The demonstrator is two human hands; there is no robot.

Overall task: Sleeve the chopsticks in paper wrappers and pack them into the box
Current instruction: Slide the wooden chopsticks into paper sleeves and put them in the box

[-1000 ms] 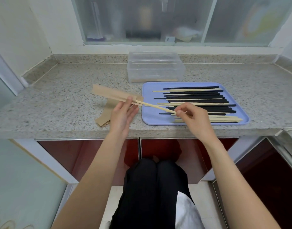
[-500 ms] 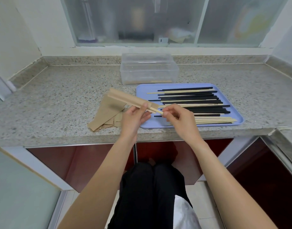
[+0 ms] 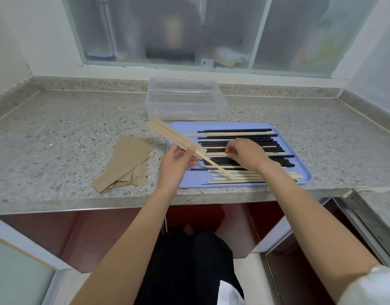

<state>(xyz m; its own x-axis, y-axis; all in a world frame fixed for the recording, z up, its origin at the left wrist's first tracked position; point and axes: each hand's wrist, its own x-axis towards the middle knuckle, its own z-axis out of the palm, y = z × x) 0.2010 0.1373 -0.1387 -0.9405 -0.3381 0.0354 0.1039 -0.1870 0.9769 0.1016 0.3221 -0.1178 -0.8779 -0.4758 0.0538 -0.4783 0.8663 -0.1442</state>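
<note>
- A speckled granite counter (image 3: 57, 133) is running under a frosted sliding window (image 3: 189, 29), with red cabinet fronts showing below its edge.
- A person's two bare forearms are reaching in from the bottom, over dark-trousered knees.
- A blue tray (image 3: 304, 172) is lying at the counter's front edge, carrying a loose heap of black and pale wooden chopsticks (image 3: 244, 134) laid mostly lengthwise.
- A clear plastic box (image 3: 185, 100) is sitting just behind the tray, near the back wall; a few pale sticks are showing through its lower front wall.
- A fanned stack of brown paper wrappers (image 3: 123, 164) is lying flat on the counter, just left of the tray.
- The left hand (image 3: 175, 166) is pinching one paper sleeve (image 3: 174, 136) near its open end, holding it tilted up and away to the left; a pale pair of chopsticks (image 3: 218, 167) is sticking out of it, slanting down over the tray.
- The right hand (image 3: 247, 154) is resting on the heap with fingers curled down among the sticks; whether it is gripping one I cannot tell.
</note>
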